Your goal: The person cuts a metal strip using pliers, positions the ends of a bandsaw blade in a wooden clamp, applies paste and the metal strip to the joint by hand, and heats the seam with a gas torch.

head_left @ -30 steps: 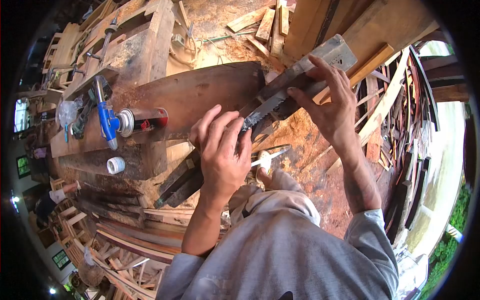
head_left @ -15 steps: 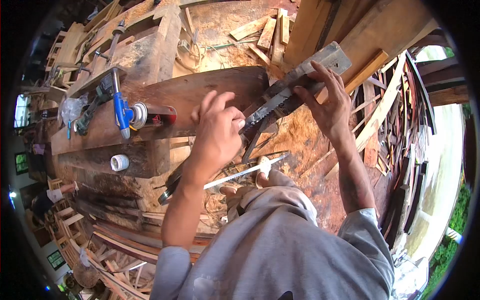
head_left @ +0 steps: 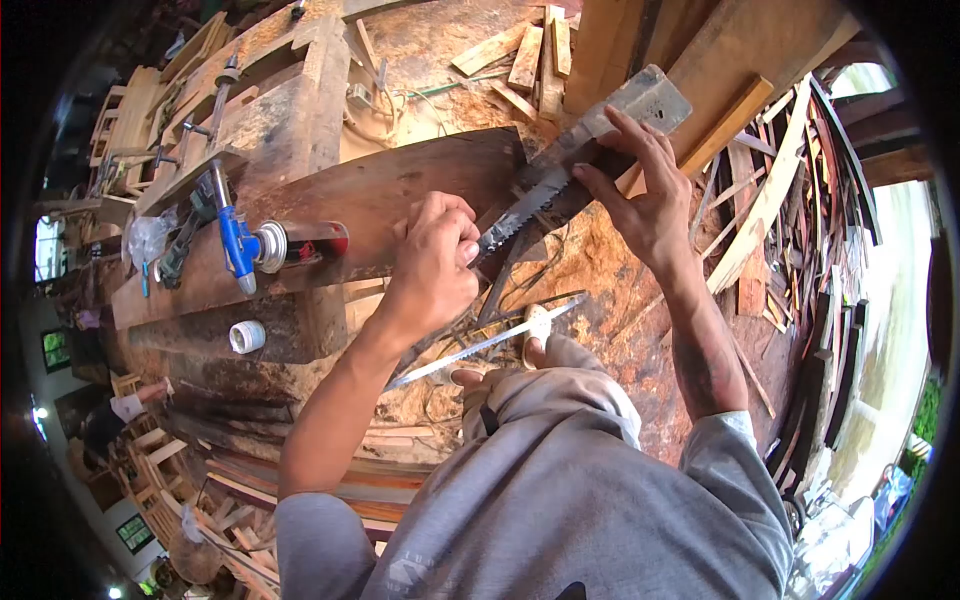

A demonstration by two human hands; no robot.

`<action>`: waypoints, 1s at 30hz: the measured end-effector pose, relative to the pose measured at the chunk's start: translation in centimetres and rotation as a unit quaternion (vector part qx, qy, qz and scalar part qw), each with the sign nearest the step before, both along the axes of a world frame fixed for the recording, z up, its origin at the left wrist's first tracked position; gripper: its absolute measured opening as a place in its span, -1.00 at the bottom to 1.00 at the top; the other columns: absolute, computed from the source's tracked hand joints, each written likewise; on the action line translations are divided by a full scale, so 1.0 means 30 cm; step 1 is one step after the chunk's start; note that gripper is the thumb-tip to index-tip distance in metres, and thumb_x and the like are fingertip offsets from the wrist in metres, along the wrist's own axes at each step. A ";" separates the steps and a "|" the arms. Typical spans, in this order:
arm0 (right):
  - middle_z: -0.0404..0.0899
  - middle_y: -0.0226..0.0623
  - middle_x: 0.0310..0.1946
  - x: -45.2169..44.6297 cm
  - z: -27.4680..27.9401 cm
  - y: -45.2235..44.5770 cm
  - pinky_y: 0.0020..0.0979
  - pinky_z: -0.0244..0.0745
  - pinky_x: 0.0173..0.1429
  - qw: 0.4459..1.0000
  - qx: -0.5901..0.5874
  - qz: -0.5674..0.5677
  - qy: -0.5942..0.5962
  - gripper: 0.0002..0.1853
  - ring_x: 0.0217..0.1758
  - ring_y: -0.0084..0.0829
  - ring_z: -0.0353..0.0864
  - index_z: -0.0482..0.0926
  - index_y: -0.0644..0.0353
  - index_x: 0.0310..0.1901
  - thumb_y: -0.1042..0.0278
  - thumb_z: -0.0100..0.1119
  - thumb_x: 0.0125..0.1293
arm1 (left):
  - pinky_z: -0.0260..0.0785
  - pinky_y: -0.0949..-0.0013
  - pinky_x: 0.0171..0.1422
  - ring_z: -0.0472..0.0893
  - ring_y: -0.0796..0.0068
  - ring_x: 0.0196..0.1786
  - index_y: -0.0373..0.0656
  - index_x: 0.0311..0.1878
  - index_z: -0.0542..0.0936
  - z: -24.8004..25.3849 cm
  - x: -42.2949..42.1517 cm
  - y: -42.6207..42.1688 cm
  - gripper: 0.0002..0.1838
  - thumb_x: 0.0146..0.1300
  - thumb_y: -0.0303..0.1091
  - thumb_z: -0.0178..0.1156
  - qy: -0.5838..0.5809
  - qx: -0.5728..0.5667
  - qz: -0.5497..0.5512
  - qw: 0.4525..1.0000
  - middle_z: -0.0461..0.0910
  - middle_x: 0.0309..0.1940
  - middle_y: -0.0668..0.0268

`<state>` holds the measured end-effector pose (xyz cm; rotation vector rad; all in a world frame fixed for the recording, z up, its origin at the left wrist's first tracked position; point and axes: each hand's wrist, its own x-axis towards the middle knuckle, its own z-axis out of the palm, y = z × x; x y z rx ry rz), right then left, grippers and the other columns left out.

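Observation:
A toothed saw blade [head_left: 525,207] lies slanted along a long metal block [head_left: 655,98] beside a dark wooden board [head_left: 400,170]. My left hand [head_left: 437,262] is closed, fingers curled and pinched at the blade's lower end. My right hand [head_left: 645,195] grips the blade against the block farther up, thumb on the near edge and fingers over the top. What lies under the right fingers is partly hidden. Below, another stretch of toothed blade [head_left: 490,343] runs close to my feet.
On the board lies a blue blowtorch [head_left: 237,240] fitted to a gas can [head_left: 315,243]. A white roll or small jar [head_left: 247,337] sits nearer. Offcuts [head_left: 525,58] lie on the sawdust. Thin wood strips [head_left: 765,220] are heaped at right. Another person [head_left: 125,408] is at far left.
My left fingers, raised and spread before, have curled down together at the blade's lower end. The right hand keeps its place on the blade. The view has shifted slightly.

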<state>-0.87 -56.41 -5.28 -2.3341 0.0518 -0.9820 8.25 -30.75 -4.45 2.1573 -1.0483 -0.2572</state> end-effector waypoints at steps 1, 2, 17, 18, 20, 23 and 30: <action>0.72 -0.19 -0.16 -0.003 0.009 0.005 -0.18 0.57 0.16 1.000 0.004 -0.006 0.011 -0.31 -0.01 -0.18 0.65 0.53 0.17 0.32 0.39 0.57 0.12 | 0.34 0.16 0.19 0.53 0.09 0.06 -0.29 -0.29 0.51 -0.003 0.007 0.001 -0.91 0.19 -0.67 0.18 0.002 0.005 -0.007 1.000 0.53 -0.05 0.12; 0.72 -0.19 -0.17 -0.002 0.017 0.007 -0.18 0.58 0.14 1.000 0.007 -0.013 0.020 -0.31 -0.01 -0.18 0.64 0.54 0.18 0.32 0.39 0.56 0.13 | 0.34 0.16 0.19 0.53 0.09 0.06 -0.29 -0.29 0.51 -0.006 0.019 0.003 -0.91 0.19 -0.67 0.18 -0.003 0.003 -0.005 1.000 0.53 -0.05 0.12; 0.73 -0.18 -0.07 -0.012 0.020 -0.003 -0.20 0.53 0.28 0.997 0.051 0.000 0.054 -0.30 0.16 -0.19 0.65 0.53 0.18 0.35 0.36 0.56 0.15 | 0.37 0.39 0.27 0.55 0.47 0.13 -0.34 -0.12 0.71 0.045 0.181 -0.027 -0.72 0.21 -0.32 0.41 0.436 0.056 -0.113 0.891 0.49 0.20 0.20; 0.73 -0.18 -0.06 -0.013 0.017 -0.003 -0.20 0.53 0.28 0.998 0.041 0.001 0.052 -0.30 0.16 -0.20 0.65 0.51 0.19 0.36 0.36 0.56 0.16 | 0.38 0.44 0.25 0.56 0.53 0.08 -0.32 -0.16 0.71 0.044 0.171 -0.024 -0.76 0.19 -0.35 0.41 0.460 0.037 -0.089 0.883 0.48 0.21 0.22; 0.72 -0.17 -0.09 -0.019 0.010 -0.001 -0.17 0.52 0.27 0.999 0.035 -0.005 0.035 -0.31 0.12 -0.15 0.63 0.50 0.21 0.35 0.38 0.55 0.17 | 0.39 0.45 0.23 0.56 0.55 0.07 -0.31 -0.17 0.71 0.043 0.160 -0.020 -0.77 0.19 -0.37 0.42 0.462 0.024 -0.078 0.883 0.46 0.22 0.22; 0.70 -0.11 -0.08 -0.058 -0.024 0.043 -0.14 0.49 0.25 0.994 0.008 -0.058 -0.091 -0.34 0.06 -0.11 0.63 0.48 0.25 0.33 0.50 0.50 0.19 | 0.40 0.45 0.22 0.56 0.57 0.06 -0.30 -0.17 0.71 0.044 0.143 -0.017 -0.78 0.18 -0.39 0.43 0.466 0.000 -0.061 0.883 0.42 0.25 0.23; 0.51 -0.40 -0.21 -0.236 -0.116 0.484 -0.51 0.49 -0.07 0.776 0.624 0.072 0.057 -0.36 -0.18 -0.57 0.52 0.30 0.20 0.45 0.54 0.31 0.38 | 0.40 0.35 0.29 0.56 0.48 0.18 -0.30 -0.13 0.72 0.065 0.119 -0.002 -0.74 0.18 -0.36 0.47 0.460 -0.009 -0.006 0.888 0.43 0.28 0.21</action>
